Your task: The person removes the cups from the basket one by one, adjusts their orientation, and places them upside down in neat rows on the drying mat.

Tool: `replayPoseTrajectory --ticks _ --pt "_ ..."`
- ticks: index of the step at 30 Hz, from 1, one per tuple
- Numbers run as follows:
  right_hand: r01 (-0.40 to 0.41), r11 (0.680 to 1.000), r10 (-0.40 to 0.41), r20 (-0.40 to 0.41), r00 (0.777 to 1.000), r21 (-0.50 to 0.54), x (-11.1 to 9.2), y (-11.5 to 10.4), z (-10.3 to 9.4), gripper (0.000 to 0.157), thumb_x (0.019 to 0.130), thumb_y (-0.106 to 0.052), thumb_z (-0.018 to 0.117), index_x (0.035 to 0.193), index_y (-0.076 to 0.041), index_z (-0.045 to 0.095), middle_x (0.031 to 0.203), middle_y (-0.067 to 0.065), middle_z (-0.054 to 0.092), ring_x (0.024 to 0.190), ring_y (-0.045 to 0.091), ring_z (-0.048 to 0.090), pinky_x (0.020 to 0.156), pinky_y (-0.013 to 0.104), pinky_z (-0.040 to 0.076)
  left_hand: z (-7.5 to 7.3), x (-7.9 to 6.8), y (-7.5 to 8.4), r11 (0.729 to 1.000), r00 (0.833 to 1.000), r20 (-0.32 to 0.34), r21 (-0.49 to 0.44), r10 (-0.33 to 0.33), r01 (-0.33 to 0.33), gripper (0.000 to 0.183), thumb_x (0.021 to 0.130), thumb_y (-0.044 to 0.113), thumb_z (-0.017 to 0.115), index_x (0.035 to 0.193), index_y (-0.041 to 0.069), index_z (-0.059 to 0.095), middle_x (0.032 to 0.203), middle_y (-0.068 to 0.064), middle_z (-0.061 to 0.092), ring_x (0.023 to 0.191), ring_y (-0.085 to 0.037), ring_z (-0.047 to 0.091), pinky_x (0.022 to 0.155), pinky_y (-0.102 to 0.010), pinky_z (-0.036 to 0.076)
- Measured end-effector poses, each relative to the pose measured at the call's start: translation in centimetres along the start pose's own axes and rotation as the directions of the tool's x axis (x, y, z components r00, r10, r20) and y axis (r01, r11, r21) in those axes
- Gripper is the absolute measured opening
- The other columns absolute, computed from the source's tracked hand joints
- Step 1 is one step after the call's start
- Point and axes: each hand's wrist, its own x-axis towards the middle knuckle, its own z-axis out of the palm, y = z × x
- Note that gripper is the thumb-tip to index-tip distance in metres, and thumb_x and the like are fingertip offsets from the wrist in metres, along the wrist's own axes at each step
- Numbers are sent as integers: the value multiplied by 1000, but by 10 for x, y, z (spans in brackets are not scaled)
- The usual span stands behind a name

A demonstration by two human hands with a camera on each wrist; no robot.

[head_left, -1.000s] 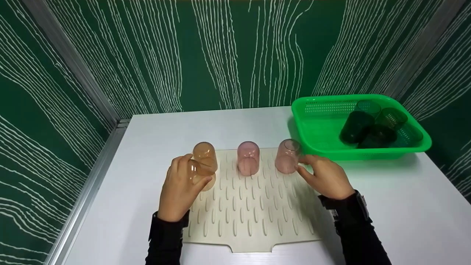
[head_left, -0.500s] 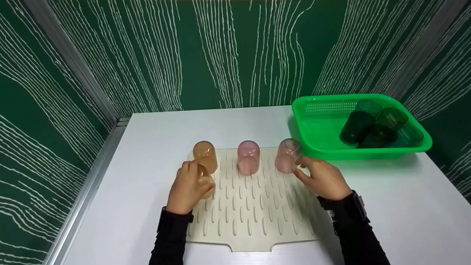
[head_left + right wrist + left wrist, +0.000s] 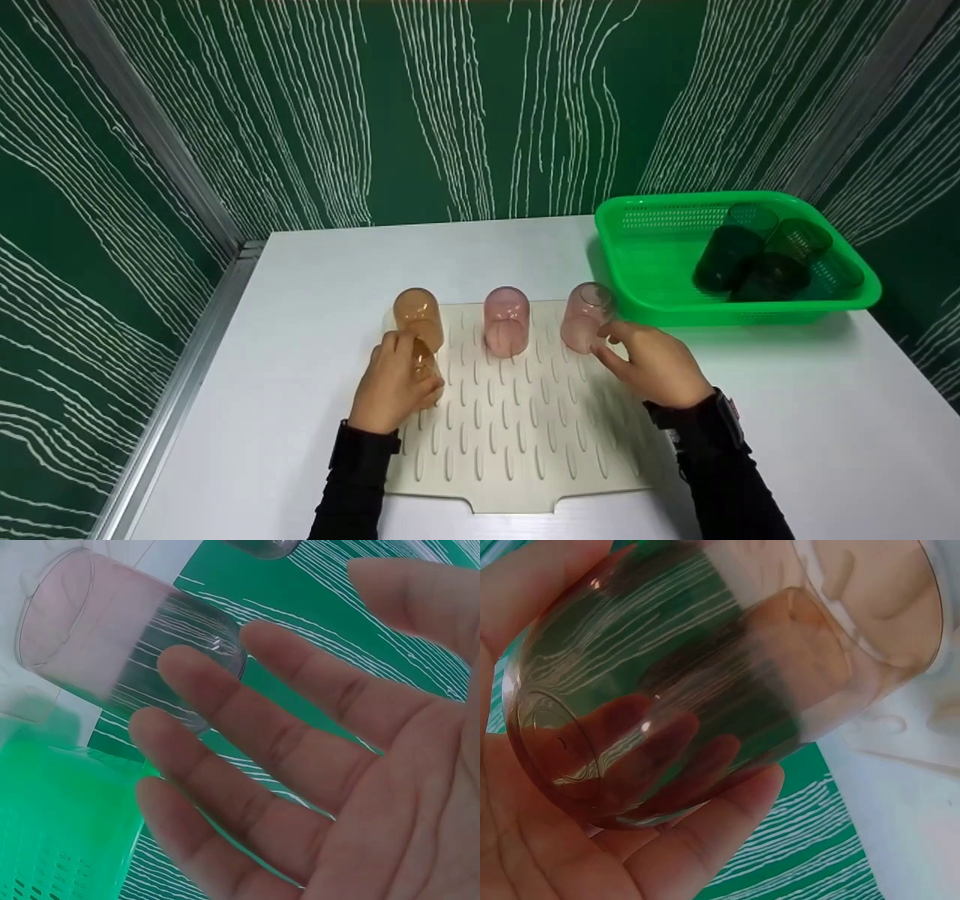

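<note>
My left hand (image 3: 391,388) grips a clear amber glass (image 3: 428,367) bottom up, its mouth at the beige ribbed mat (image 3: 517,457). In the left wrist view, the fingers and thumb curl around the base of this glass (image 3: 660,682). Just behind it, a second amber glass (image 3: 417,309) stands upside down at the mat's back left. A pink glass (image 3: 506,319) stands at the back middle, and a paler pink one (image 3: 583,319) at the back right, both inverted. Beside the paler glass is my right hand (image 3: 664,365), fingers spread and holding nothing; whether the fingertips touch it I cannot tell.
At the back right of the white table (image 3: 330,262) stands a green plastic basket (image 3: 645,300), with several dark-looking glasses (image 3: 727,259) lying in its right half. It sits close behind the paler pink glass. Green walls with white lines (image 3: 420,112) enclose the table.
With the amber glass in its grip, my left hand has come down to the mat and slightly right, in front of the rear amber glass. The right hand has barely moved.
</note>
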Motion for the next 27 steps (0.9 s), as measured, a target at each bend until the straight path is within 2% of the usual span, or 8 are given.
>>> replayPoseTrajectory --ticks 15,21,27 --pt "21 1000 -21 -12 1000 2 0 1 2 25 93 -27 66 108 -7 69 104 11 72 93 28 67 80 47 53 6 3 0 999 1000 6 -49 2 -1 76 74 22 87 135 -3 49 122 -20 53 112 -40 55 95 -47 49" --pt "21 1000 -21 -10 1000 6 0 2 3 25 94 -27 65 108 -7 69 103 10 72 92 27 67 80 47 53 5 1 3 1000 1000 -4 -23 -7 7 75 73 21 87 133 -4 50 130 -23 50 115 -44 53 94 -50 50" --pt "12 1000 -12 -6 1000 11 0 1 3 26 94 -27 65 109 -7 70 103 10 72 94 28 67 81 47 53 3 0 6 1000 999 -46 12 10 -10 73 71 22 88 130 -4 53 135 -26 47 116 -45 53 90 -52 52"
